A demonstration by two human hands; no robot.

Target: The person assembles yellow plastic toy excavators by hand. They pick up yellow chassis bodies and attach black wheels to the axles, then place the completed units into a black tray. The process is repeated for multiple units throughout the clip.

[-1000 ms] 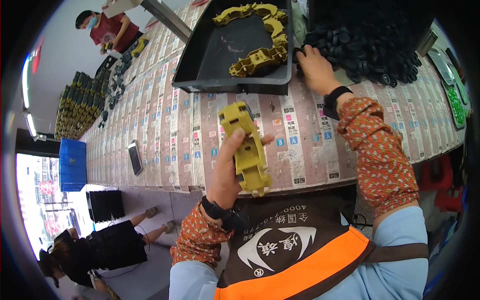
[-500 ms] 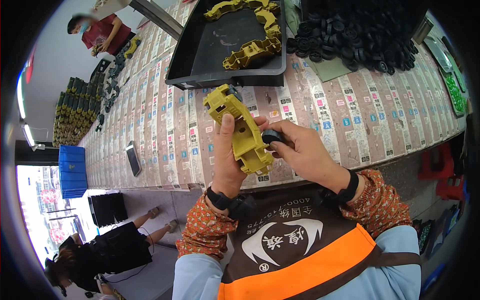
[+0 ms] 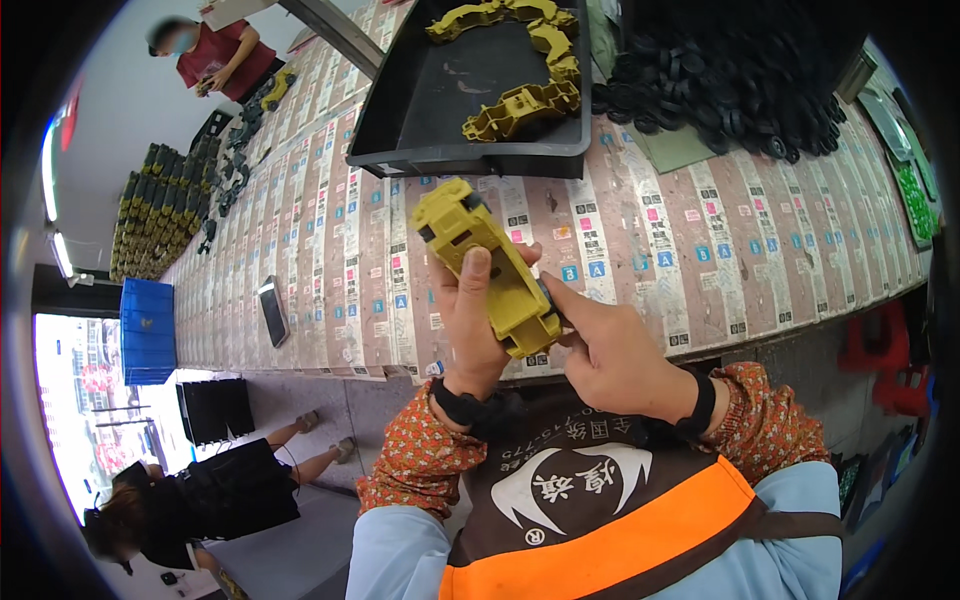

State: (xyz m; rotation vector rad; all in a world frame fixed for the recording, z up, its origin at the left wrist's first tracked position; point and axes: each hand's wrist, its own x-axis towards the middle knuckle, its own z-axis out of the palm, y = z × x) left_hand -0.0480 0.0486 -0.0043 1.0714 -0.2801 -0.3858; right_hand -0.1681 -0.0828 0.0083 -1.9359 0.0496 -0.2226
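Note:
A yellow plastic toy vehicle body (image 3: 512,285) is gripped in my left hand (image 3: 468,335), whose thumb lies across it. Dark wheels (image 3: 473,201) show at its far end. At the near right side of the body, my right hand (image 3: 618,350) presses a black toy wheel (image 3: 546,292) against it with the index finger. That wheel is mostly hidden by the fingers and the body. Both hands are above the table's near edge.
Beyond my hands stands a black tray (image 3: 465,163) holding several yellow bodies (image 3: 522,108). A heap of black wheels (image 3: 715,90) lies at the far right. A phone (image 3: 273,312) rests on the table (image 3: 330,260). People are at upper left (image 3: 220,60) and lower left (image 3: 220,500).
The toy body has turned slightly in my left hand. My right hand has brought the wheel from beside the body up against its side, with the index finger now extended along it.

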